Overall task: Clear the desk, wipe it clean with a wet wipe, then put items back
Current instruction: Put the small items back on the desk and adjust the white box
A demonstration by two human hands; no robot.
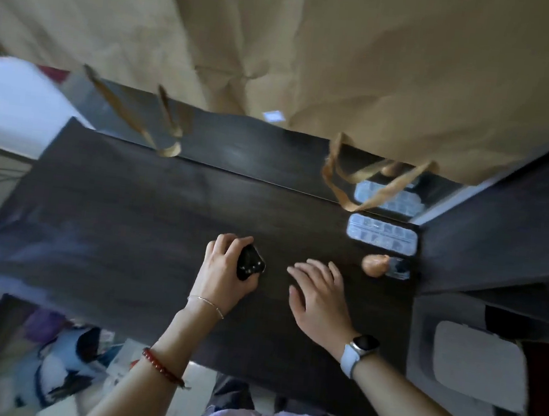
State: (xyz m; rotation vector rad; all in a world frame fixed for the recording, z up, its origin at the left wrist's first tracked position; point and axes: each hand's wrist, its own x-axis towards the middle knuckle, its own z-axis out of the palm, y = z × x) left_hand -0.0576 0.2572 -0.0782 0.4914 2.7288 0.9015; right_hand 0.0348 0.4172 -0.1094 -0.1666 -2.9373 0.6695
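Observation:
The dark wooden desk (130, 213) fills the middle of the head view. My left hand (226, 270) grips a small black device with buttons (251, 262) just above the desk's middle. A hand's width to the right, my right hand (318, 293) hovers flat over the desk with its fingers spread and nothing in it; a watch sits on its wrist. At the desk's right edge lie a clear compartment box (382, 234), a small tan rounded object (375, 265) and a small dark item (399, 269) beside it.
Large brown paper bags (315, 59) with ribbon handles stand along the desk's back edge, overhanging a second clear box (389, 196). A dark cabinet (501, 231) rises at the right. A white chair seat (477, 364) is lower right. Clutter lies on the floor at lower left.

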